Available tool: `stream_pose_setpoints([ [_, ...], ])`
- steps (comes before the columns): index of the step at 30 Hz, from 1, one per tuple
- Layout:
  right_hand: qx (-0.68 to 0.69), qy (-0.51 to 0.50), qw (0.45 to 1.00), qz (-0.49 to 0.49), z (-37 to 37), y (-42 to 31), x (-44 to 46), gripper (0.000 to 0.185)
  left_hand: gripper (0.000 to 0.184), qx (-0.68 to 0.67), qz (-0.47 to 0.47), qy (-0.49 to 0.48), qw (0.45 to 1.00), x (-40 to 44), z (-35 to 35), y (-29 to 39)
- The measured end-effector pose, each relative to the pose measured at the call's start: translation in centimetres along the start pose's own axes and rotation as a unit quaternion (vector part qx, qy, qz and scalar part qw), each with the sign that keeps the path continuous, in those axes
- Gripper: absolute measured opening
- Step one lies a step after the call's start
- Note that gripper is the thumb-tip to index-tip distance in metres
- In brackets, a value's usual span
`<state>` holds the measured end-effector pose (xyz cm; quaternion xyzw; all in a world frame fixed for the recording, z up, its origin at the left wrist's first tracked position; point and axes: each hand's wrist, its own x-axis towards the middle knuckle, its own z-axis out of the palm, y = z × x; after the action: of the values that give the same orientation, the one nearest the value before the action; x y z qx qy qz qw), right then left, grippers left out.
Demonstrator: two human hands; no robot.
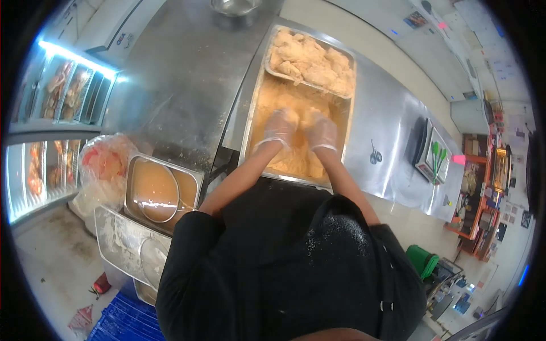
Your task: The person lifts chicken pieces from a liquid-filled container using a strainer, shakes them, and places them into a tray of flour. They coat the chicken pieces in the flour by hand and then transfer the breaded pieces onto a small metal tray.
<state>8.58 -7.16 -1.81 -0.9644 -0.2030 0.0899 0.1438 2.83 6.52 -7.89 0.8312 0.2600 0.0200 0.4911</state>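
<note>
Both my hands wear clear plastic gloves dusted with flour, inside a deep metal pan [248, 136] of orange-tan breading flour [272, 91]. My left hand [280, 126] curls round a flour-coated chicken piece [291, 116], its fingertips partly hidden. Close beside it, my right hand [322, 132] is closed on another coated lump [309, 117], which looks like chicken as well. More coated pieces [313, 166] lie in the flour nearer my body. Across the far end of the pan rests a smaller metal tray [354, 68] heaped with breaded chicken pieces [310, 57].
At left stand a pan of yellowish batter [149, 184] with a round wire strainer [177, 196], a floury metal pan [116, 238] and a plastic bag [105, 162]. Scissors [375, 153] and a tray with green-handled tongs [437, 159] lie right. A metal bowl [234, 5] sits far left.
</note>
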Motion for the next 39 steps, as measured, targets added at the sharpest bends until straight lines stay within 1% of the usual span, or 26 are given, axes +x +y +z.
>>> stream_pose_setpoints([
  [2,-0.032,-0.025,0.999,-0.015,0.2,0.1,-1.1,0.03,0.038,0.06,-0.031,-0.004,0.998,-1.1,1.7,1.3],
  [5,0.013,-0.031,0.999,0.008,-2.9,0.7,0.2,0.032,0.045,0.032,0.032,0.037,0.998,-1.3,-0.2,0.8],
  [6,0.085,-0.001,0.996,-0.014,-2.9,2.8,1.0,0.035,0.045,0.035,0.039,0.038,0.998,-1.6,-2.2,2.8],
  [8,0.161,0.03,0.986,-0.032,-4.0,4.6,1.7,0.039,0.053,-0.138,-0.062,-0.029,0.988,-3.1,-7.3,8.4],
  [10,0.337,0.019,0.939,0.063,-8.1,4.0,3.0,0.04,0.055,-0.201,-0.031,-0.002,0.979,-0.3,-7.6,8.2],
  [11,0.341,0.025,0.938,0.062,-9.8,3.7,4.0,0.04,0.056,-0.268,-0.004,0.025,0.963,1.6,-7.9,8.4],
  [14,0.387,0.014,0.912,0.133,-12.2,3.5,8.8,0.036,0.058,-0.286,0.027,0.041,0.957,6.1,-10.8,13.6],
  [16,0.618,0.043,0.775,0.126,-10.5,4.2,13.0,0.034,0.058,-0.278,0.058,0.074,0.956,11.4,-9.8,14.3],
  [17,0.622,0.047,0.772,0.121,-10.3,3.8,14.5,0.034,0.056,-0.267,0.103,0.099,0.953,14.4,-8.2,13.9],
  [19,0.385,0.08,0.902,0.179,-9.8,2.1,16.5,0.046,0.053,-0.253,0.155,0.121,0.947,16.2,-7.1,15.0],
  [20,0.39,0.085,0.899,0.179,-9.1,1.6,16.6,0.046,0.049,-0.096,0.117,0.094,0.984,16.1,-6.9,15.9],
  [21,0.268,0.151,0.942,0.137,-8.4,1.2,16.3,0.045,0.045,0.065,0.075,0.066,0.993,16.0,-6.8,16.5],
  [22,0.139,0.213,0.963,0.093,-7.9,0.7,16.3,0.045,0.045,0.068,0.081,0.067,0.992,15.8,-6.9,17.0],
  [23,0.087,0.206,0.97,0.097,-9.2,-0.6,15.1,0.045,0.044,0.117,0.094,0.072,0.986,15.3,-6.9,17.1],
  [27,0.098,0.142,0.977,0.123,-12.9,-1.6,10.4,0.047,0.048,0.265,0.124,0.018,0.956,12.7,-9.1,17.5],
  [28,0.158,0.119,0.974,0.111,-12.5,-0.3,9.8,0.047,0.048,0.268,0.124,0.013,0.955,11.3,-9.8,17.3],
  [30,0.217,0.09,0.967,0.104,-11.8,1.6,7.2,0.047,0.05,0.144,0.189,0.132,0.962,7.0,-10.7,16.3],
  [31,0.296,0.023,0.951,0.087,-11.4,2.2,4.7,0.045,0.05,0.145,0.182,0.126,0.964,5.1,-10.1,14.7],
  [32,0.373,-0.041,0.924,0.07,-11.0,2.6,2.9,0.044,0.05,-0.018,0.154,0.103,0.983,3.6,-9.1,12.8],
  [33,0.373,-0.049,0.923,0.076,-9.6,3.1,1.7,0.044,0.05,-0.181,0.118,0.078,0.973,1.9,-8.2,10.7],
  [34,0.543,-0.089,0.831,0.079,-7.2,3.7,0.7,0.043,0.049,-0.193,0.088,0.021,0.977,-0.2,-7.6,9.0],
  [35,0.692,-0.121,0.708,0.079,-5.0,4.3,0.1,0.042,0.048,-0.206,0.06,-0.035,0.976,-1.6,-7.0,7.6],
  [36,0.692,-0.125,0.706,0.086,-2.8,4.9,0.1,0.042,0.048,-0.206,0.052,-0.038,0.977,-2.1,-5.2,5.4],
  [37,0.483,-0.124,0.865,0.055,-0.6,5.7,0.4,0.043,0.049,-0.281,-0.028,-0.047,0.958,-2.7,-2.7,2.8],
  [38,0.364,-0.121,0.923,0.037,-0.5,5.5,0.5,0.043,0.05,-0.353,-0.104,-0.055,0.928,-3.0,-1.4,1.6],
  [39,0.239,-0.116,0.964,0.02,-1.6,4.4,0.4,0.043,0.05,-0.352,-0.107,-0.058,0.928,-3.8,-1.5,1.7],
])
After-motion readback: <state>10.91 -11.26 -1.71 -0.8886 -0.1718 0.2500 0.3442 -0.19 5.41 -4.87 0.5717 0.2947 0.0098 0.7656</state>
